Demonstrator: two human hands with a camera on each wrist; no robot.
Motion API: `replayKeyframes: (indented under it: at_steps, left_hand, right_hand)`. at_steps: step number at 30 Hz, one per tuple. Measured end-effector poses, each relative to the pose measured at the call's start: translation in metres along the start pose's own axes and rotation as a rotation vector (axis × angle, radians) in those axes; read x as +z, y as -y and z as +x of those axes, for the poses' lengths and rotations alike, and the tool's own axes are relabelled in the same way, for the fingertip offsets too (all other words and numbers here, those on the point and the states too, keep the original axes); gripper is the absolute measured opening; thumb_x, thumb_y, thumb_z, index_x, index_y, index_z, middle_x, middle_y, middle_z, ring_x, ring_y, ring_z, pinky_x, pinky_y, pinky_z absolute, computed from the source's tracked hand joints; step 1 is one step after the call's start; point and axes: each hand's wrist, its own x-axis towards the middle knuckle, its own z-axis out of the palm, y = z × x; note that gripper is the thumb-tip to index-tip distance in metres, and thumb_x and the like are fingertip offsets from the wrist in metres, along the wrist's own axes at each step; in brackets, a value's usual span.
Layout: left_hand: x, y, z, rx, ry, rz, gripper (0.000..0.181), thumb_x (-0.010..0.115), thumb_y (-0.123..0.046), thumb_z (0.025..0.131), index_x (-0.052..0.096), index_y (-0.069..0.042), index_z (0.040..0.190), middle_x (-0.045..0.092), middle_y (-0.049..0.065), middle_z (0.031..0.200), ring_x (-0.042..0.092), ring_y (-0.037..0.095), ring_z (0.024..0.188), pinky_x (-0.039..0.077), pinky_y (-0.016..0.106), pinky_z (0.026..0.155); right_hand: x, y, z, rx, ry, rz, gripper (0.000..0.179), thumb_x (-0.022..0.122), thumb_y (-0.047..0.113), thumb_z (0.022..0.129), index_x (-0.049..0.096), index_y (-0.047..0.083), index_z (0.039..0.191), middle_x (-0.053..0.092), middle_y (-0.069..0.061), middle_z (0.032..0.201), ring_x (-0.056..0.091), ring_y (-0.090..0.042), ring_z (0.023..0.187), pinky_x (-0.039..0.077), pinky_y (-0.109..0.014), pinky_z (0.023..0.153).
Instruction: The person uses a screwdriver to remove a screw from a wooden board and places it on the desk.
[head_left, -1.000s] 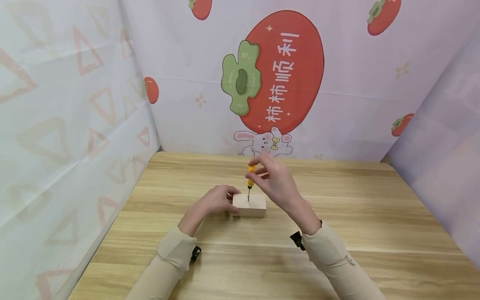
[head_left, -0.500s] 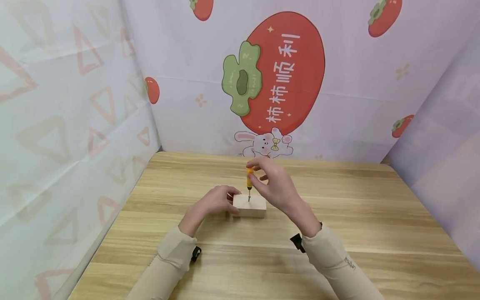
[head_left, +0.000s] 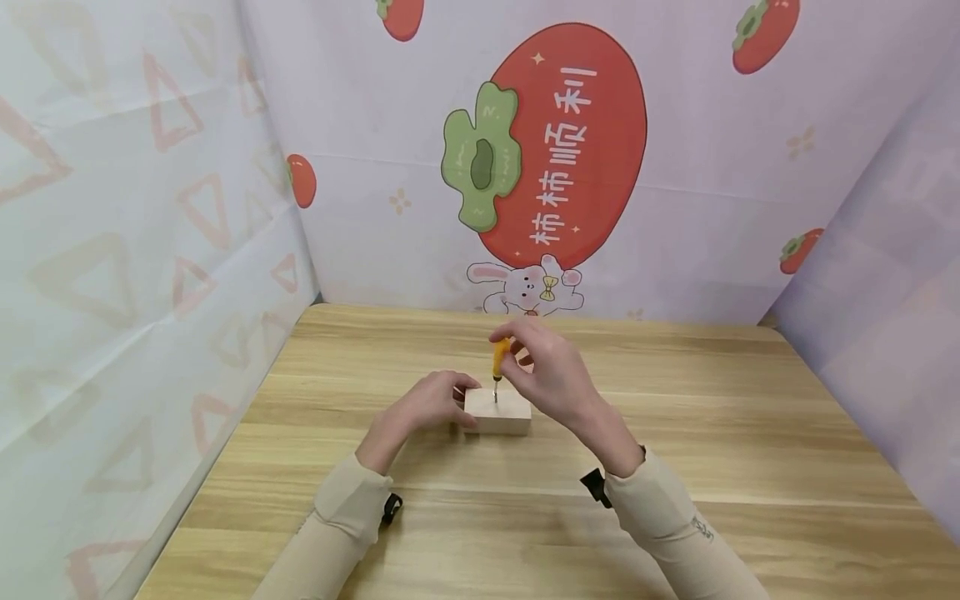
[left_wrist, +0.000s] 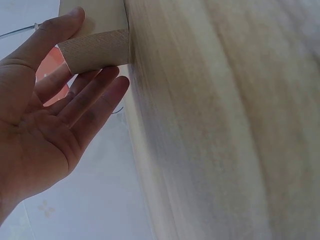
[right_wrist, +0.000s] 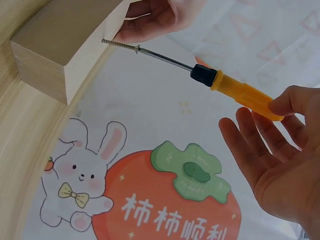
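A pale wooden block (head_left: 512, 408) lies on the table. My left hand (head_left: 435, 400) grips its left end, thumb on the near side and fingers on the far side, as the left wrist view also shows. A screw (right_wrist: 120, 44) stands in the block's top face with most of its thread showing. The tip of a screwdriver (right_wrist: 245, 93) with a yellow handle and black collar meets the screw head. My right hand (head_left: 551, 367) holds the handle near its top end, thumb and index finger around it, the other fingers loosely spread in the right wrist view.
The wood-grain table (head_left: 675, 417) extends around the block on all sides. Behind it hangs a cloth backdrop (head_left: 360, 233) printed with persimmons and a rabbit; patterned cloth (head_left: 135, 292) also walls the left side.
The fingers of my right hand have shifted on the screwdriver handle, and the hand sits slightly lower. The screwdriver's tilt has changed a little. My left hand and the block stay put.
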Motion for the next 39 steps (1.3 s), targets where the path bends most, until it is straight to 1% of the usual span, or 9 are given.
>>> replayKeyframes:
  at_steps: [4, 8, 10, 14, 18, 23, 27, 33, 39]
  left_hand:
    - [0.0003, -0.0005, 0.0005, -0.009, 0.002, 0.006, 0.049, 0.088, -0.020, 0.071, 0.071, -0.012, 0.115, 0.073, 0.001, 0.103, 0.065, 0.013, 0.096, 0.053, 0.035, 0.090]
    - [0.0004, -0.0005, 0.0015, -0.004, 0.004, 0.008, 0.049, 0.088, -0.020, 0.071, 0.071, -0.012, 0.116, 0.072, 0.001, 0.104, 0.065, 0.014, 0.096, 0.053, 0.035, 0.090]
    - [0.0009, -0.0001, 0.0019, -0.003, 0.004, 0.003, 0.048, 0.088, -0.019, 0.071, 0.071, -0.012, 0.115, 0.073, 0.001, 0.103, 0.065, 0.013, 0.095, 0.053, 0.034, 0.089]
    - [0.0016, 0.0003, 0.0021, -0.006, 0.003, -0.004, 0.047, 0.088, -0.018, 0.070, 0.071, -0.013, 0.114, 0.073, 0.000, 0.101, 0.065, 0.012, 0.094, 0.053, 0.033, 0.088]
    - [0.0016, 0.0003, 0.0018, -0.012, -0.003, -0.001, 0.049, 0.088, -0.018, 0.069, 0.071, -0.013, 0.115, 0.073, 0.000, 0.102, 0.065, 0.012, 0.095, 0.053, 0.033, 0.088]
    - [0.0010, -0.0003, 0.0009, -0.010, -0.005, -0.003, 0.049, 0.088, -0.018, 0.070, 0.071, -0.012, 0.115, 0.073, 0.001, 0.103, 0.066, 0.013, 0.096, 0.053, 0.034, 0.090]
    - [0.0005, -0.0014, 0.0003, -0.005, -0.008, 0.006, 0.051, 0.088, -0.019, 0.070, 0.070, -0.011, 0.117, 0.073, 0.002, 0.106, 0.067, 0.015, 0.099, 0.053, 0.036, 0.091]
    - [0.0006, -0.0015, 0.0000, -0.027, -0.008, 0.006, 0.051, 0.088, -0.018, 0.071, 0.070, -0.012, 0.118, 0.073, 0.002, 0.106, 0.066, 0.015, 0.099, 0.053, 0.035, 0.092]
    - [0.0012, 0.0000, 0.0001, -0.026, -0.008, 0.007, 0.051, 0.088, -0.019, 0.070, 0.071, -0.012, 0.117, 0.073, 0.002, 0.106, 0.066, 0.014, 0.098, 0.053, 0.035, 0.092]
  right_hand:
    - [-0.0004, -0.0003, -0.0009, -0.005, 0.009, 0.016, 0.021, 0.073, 0.008, 0.087, 0.068, 0.014, 0.107, 0.064, 0.000, 0.105, 0.066, -0.015, 0.083, 0.059, -0.029, 0.070]
    - [-0.0010, -0.0008, -0.0012, -0.004, 0.004, 0.035, 0.021, 0.078, 0.009, 0.085, 0.071, 0.015, 0.104, 0.063, 0.001, 0.099, 0.067, -0.014, 0.079, 0.060, -0.031, 0.069]
    - [-0.0016, -0.0010, -0.0011, -0.004, 0.001, 0.026, 0.022, 0.076, 0.006, 0.086, 0.071, 0.015, 0.105, 0.063, 0.001, 0.099, 0.066, -0.013, 0.080, 0.060, -0.029, 0.070]
    - [-0.0016, -0.0028, -0.0021, -0.013, 0.006, -0.019, 0.025, 0.067, 0.002, 0.087, 0.070, 0.014, 0.109, 0.065, 0.001, 0.105, 0.063, -0.011, 0.086, 0.059, -0.026, 0.074]
    - [-0.0007, -0.0049, -0.0033, -0.028, 0.009, -0.028, 0.026, 0.063, 0.001, 0.088, 0.069, 0.014, 0.110, 0.066, 0.000, 0.108, 0.061, -0.009, 0.086, 0.059, -0.028, 0.078]
    - [-0.0016, -0.0034, -0.0028, -0.028, 0.028, -0.043, 0.025, 0.067, 0.007, 0.091, 0.071, 0.015, 0.114, 0.064, -0.001, 0.108, 0.063, -0.011, 0.086, 0.055, -0.028, 0.070]
    - [-0.0025, -0.0021, -0.0012, -0.028, 0.037, -0.055, 0.031, 0.074, 0.008, 0.088, 0.072, 0.015, 0.118, 0.064, -0.004, 0.106, 0.065, -0.013, 0.083, 0.054, -0.027, 0.065]
    - [-0.0051, -0.0013, -0.0004, -0.069, 0.055, -0.060, 0.043, 0.072, 0.001, 0.087, 0.065, 0.012, 0.129, 0.068, -0.001, 0.108, 0.066, -0.012, 0.085, 0.059, -0.028, 0.075]
    - [-0.0091, -0.0035, -0.0036, -0.104, 0.059, -0.021, 0.037, 0.073, 0.001, 0.087, 0.068, 0.012, 0.122, 0.070, 0.001, 0.107, 0.066, -0.010, 0.085, 0.058, -0.028, 0.080]
